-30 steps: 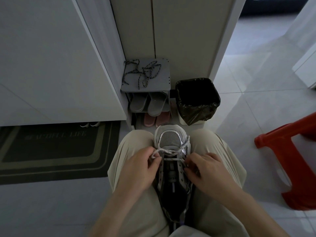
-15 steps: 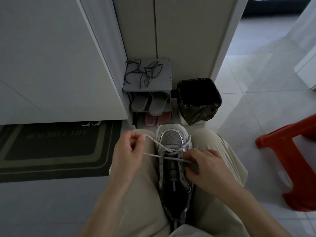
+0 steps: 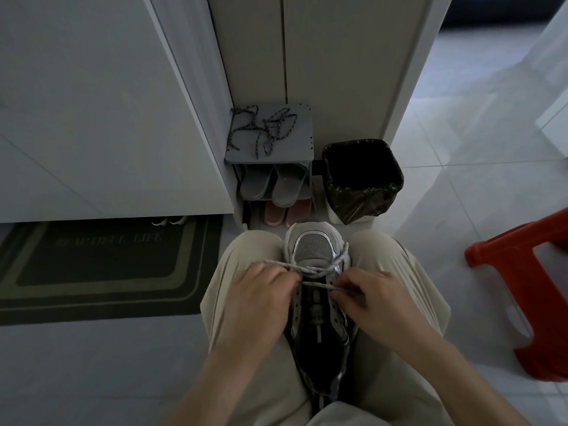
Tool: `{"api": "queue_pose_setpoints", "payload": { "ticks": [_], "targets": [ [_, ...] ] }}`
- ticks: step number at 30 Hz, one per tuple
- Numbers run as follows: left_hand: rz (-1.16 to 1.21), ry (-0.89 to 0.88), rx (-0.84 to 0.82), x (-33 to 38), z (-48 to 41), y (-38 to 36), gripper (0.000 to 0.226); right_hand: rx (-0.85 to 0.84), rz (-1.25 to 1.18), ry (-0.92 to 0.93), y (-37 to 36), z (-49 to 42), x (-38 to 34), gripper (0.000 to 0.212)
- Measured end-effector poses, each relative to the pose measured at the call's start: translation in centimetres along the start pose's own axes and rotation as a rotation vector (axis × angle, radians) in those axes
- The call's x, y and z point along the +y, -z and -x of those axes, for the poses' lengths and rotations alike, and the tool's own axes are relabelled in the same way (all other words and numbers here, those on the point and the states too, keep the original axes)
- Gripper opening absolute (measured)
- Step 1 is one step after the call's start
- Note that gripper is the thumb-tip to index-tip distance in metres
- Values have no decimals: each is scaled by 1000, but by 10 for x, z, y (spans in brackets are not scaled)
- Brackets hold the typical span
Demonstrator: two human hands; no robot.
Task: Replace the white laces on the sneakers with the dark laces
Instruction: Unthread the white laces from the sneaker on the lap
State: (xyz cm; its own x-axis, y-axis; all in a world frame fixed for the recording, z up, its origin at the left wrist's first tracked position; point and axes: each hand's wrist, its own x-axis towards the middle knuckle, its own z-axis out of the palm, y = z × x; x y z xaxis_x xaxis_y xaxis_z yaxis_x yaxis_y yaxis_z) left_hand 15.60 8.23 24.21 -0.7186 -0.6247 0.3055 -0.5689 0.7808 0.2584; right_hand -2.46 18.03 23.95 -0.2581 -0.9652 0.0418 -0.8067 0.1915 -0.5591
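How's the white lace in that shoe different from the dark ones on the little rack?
The white lace is threaded through the toe-end eyelets of the sneaker; the dark laces lie loose and tangled on the grey shoe rack. The left hand and right hand both grip the white lace; nothing touches the dark laces. Both look like round woven cords.

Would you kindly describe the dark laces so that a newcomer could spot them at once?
Look at the foot of the tall pale cabinet, where a small grey shoe rack stands left of the black-lined bin. The dark laces lie tangled on its top shelf, above the grey slippers and pink slippers: the only speckled cords there.
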Motion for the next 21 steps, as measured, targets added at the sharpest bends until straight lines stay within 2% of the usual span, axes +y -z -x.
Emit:
{"api": "queue_pose_setpoints", "payload": {
  "ticks": [2,6,9,11,16,21],
  "targets": [
    [-3,41,46,-7,-2,4,19,-6,-18,-6,2,0,-1,11],
    [-51,297,123,-34,-3,26,16,7,-30,-9,4,0,-1,6],
    [-59,389,103,-52,1,34,16,28,-32,-6,2,0,-1,5],
    [-53,352,81,-46,3,27,15,32,-25,5,1,-1,-3,4],
    [43,29,8,1,5,2,24,26,-30,15,2,-4,-9,4],
    [40,94,-1,-6,2,0,23,8,-50,-9,5,-2,-5,9]
  ]
}}
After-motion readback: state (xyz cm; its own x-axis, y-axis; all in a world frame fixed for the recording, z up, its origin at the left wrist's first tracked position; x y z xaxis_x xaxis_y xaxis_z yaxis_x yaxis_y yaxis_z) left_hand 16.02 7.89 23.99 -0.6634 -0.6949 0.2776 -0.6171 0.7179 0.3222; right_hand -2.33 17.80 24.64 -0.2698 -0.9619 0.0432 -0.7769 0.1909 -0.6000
